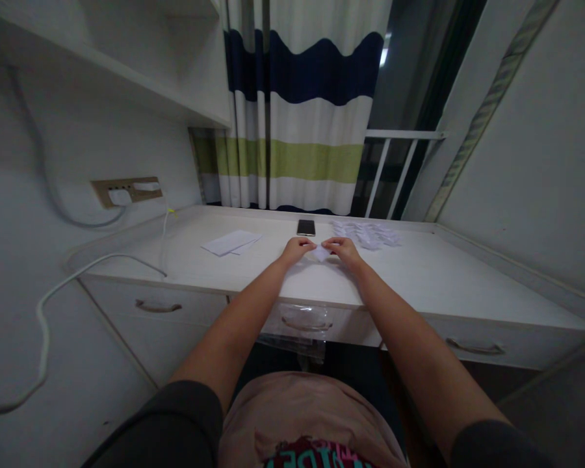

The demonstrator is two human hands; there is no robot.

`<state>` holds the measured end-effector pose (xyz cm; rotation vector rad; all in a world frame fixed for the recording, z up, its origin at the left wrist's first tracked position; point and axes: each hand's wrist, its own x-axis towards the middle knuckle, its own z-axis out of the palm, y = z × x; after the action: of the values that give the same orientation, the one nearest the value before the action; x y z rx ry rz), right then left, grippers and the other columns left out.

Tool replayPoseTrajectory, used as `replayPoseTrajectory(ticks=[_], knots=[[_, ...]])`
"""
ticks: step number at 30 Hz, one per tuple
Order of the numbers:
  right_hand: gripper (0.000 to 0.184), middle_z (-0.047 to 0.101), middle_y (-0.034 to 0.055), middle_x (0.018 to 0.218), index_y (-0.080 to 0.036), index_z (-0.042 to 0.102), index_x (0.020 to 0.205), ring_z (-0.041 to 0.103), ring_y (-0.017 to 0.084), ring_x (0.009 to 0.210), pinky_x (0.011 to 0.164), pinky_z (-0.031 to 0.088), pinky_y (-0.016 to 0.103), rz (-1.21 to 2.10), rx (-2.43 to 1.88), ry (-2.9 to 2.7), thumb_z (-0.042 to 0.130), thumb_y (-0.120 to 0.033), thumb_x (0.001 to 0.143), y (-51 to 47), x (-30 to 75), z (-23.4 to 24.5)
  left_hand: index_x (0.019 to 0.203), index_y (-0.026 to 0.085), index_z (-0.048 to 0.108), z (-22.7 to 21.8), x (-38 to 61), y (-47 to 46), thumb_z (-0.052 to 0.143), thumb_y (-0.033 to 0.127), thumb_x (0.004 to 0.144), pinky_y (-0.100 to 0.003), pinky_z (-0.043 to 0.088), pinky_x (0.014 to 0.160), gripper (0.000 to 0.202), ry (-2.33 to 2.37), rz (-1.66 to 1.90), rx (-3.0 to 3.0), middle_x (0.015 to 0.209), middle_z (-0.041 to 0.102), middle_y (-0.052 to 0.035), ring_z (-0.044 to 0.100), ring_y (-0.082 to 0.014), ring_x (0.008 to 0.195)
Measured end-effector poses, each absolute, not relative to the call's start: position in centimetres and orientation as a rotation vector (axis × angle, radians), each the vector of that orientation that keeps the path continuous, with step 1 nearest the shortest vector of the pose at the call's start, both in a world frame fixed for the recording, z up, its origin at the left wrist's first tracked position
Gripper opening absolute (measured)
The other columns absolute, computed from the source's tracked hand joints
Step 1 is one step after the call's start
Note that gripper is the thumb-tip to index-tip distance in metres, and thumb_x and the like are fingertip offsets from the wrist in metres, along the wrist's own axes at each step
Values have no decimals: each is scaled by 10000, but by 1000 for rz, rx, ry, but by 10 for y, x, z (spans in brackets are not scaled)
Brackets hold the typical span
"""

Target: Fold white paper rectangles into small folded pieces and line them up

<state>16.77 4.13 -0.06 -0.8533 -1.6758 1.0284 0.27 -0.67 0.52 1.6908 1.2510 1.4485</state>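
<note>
A small folded piece of white paper is held between my two hands, just above the desk. My left hand pinches its left corner, while the fingers of my right hand close on its right corner. The paper narrows to a point toward me. Beyond my right hand lies a group of several small folded white paper pieces. To the left of my left hand, flat white paper sheets rest on the desk.
A dark phone lies at the back of the white desk, beyond my hands. A white cable hangs at the left below a wall socket. Drawers with handles line the desk front. A striped curtain hangs behind.
</note>
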Motion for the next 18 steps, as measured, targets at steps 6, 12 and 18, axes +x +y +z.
replayPoseTrajectory(ticks=[6, 12, 18], knots=[[277, 616, 18, 620, -183, 658, 627, 524, 121, 585, 560, 461, 260, 1052, -862, -1676, 745, -422, 516, 40, 167, 1, 619, 131, 654, 3, 4, -7, 628, 207, 629, -258, 411, 728, 80, 1225, 1447, 1733, 676, 645, -32, 553, -142, 703], [335, 609, 22, 617, -180, 631, 648, 541, 127, 569, 571, 487, 279, 1094, -878, -1563, 746, -466, 516, 43, 167, 3, 640, 122, 628, 3, 2, -6, 601, 209, 642, -249, 402, 691, 91, 1211, 1513, 1653, 663, 614, -21, 524, -124, 661], [382, 592, 11, 587, -172, 611, 612, 539, 118, 554, 558, 481, 263, 1086, -864, -1586, 751, -499, 474, 43, 167, 2, 615, 122, 621, 1, 3, -6, 606, 195, 643, -241, 397, 694, 80, 1265, 1414, 1798, 636, 594, -11, 518, -121, 664]])
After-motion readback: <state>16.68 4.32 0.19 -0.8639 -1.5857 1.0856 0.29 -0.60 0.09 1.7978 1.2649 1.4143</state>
